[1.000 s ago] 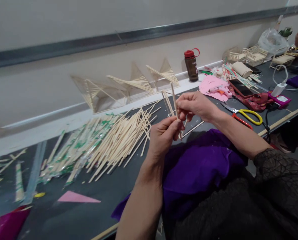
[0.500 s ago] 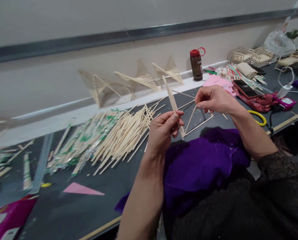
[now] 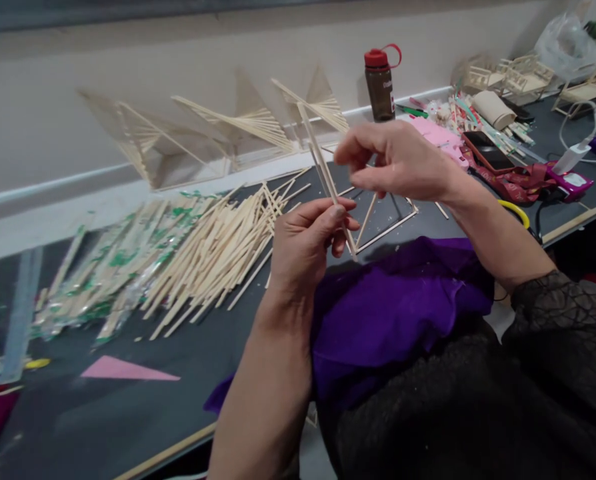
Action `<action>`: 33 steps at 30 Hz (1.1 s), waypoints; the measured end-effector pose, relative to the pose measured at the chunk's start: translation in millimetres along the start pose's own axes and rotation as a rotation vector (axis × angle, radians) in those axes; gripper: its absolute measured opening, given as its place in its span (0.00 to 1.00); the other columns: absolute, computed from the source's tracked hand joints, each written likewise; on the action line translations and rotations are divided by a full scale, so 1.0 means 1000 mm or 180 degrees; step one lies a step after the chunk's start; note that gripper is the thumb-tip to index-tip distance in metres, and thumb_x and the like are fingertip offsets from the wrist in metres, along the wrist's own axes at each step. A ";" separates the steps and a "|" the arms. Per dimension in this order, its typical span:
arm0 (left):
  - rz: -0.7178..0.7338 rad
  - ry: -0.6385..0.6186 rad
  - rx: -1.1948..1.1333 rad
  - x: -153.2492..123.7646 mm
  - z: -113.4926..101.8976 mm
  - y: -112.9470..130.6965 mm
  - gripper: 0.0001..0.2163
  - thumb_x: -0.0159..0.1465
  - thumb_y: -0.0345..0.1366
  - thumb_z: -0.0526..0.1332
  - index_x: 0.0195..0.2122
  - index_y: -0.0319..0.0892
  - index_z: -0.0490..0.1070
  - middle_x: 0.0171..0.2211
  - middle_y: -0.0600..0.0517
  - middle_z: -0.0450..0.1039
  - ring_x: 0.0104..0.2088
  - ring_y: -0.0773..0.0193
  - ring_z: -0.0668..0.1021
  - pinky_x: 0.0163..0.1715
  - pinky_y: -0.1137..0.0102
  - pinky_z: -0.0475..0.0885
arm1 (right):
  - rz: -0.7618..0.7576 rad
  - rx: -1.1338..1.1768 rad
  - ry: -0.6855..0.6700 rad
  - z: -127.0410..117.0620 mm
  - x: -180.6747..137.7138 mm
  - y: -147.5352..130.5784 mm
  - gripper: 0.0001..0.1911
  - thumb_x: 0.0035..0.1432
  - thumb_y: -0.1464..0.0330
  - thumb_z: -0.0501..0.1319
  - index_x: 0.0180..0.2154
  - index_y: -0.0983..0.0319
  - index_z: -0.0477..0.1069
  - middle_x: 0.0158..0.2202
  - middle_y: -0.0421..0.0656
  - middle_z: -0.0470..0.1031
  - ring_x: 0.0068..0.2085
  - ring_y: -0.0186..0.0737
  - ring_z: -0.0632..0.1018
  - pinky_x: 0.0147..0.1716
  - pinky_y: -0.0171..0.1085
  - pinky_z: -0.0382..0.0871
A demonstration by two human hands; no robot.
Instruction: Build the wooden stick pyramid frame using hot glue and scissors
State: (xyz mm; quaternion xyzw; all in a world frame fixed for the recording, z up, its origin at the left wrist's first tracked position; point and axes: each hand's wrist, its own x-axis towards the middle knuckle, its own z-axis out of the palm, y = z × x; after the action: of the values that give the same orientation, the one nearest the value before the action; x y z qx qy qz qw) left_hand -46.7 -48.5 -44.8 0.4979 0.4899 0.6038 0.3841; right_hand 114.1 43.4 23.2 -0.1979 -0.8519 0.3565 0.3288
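My left hand (image 3: 308, 233) grips a frame of thin wooden sticks (image 3: 385, 230), its thumb and fingers closed on a narrow bunch of upright sticks at the frame's near left corner. From that corner, sticks run to the right and form a triangular outline. My right hand (image 3: 398, 163) hovers over the frame, near the upright sticks, with thumb and bent forefinger apart; its fingertips are slightly blurred and nothing shows between them. Left of my left hand lies a heap of loose wooden sticks (image 3: 218, 253). A purple cloth (image 3: 388, 307) lies below the frame.
Several finished stick models (image 3: 238, 123) lean along the wall beside a red-capped bottle (image 3: 379, 87). Plastic-wrapped sticks (image 3: 108, 273), a ruler (image 3: 21, 313) and a pink paper triangle (image 3: 128, 369) lie left. A phone (image 3: 488, 152), a red strap (image 3: 518, 179) and a yellow ring (image 3: 515, 212) are right.
My right hand has left the slanted stick it was touching and moved left and up toward the upright sticks, its fingers parting. My left hand keeps its hold. The view has tilted down.
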 end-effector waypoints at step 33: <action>0.1244 0.0164 0.1597 -0.007 -0.002 -0.004 0.11 0.64 0.39 0.59 0.25 0.44 0.71 0.19 0.55 0.69 0.20 0.68 0.69 0.22 0.72 0.63 | 0.0626 0.1396 -0.0821 0.024 0.022 0.007 0.09 0.58 0.75 0.60 0.25 0.65 0.66 0.16 0.34 0.67 0.17 0.23 0.68 0.18 0.22 0.64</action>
State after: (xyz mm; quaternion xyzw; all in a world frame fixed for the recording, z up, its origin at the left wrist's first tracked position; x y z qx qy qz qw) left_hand -47.7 -54.4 -50.5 0.6463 0.5281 0.5389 0.1135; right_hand 82.9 49.3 14.3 -0.1567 -0.7658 0.5849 0.2165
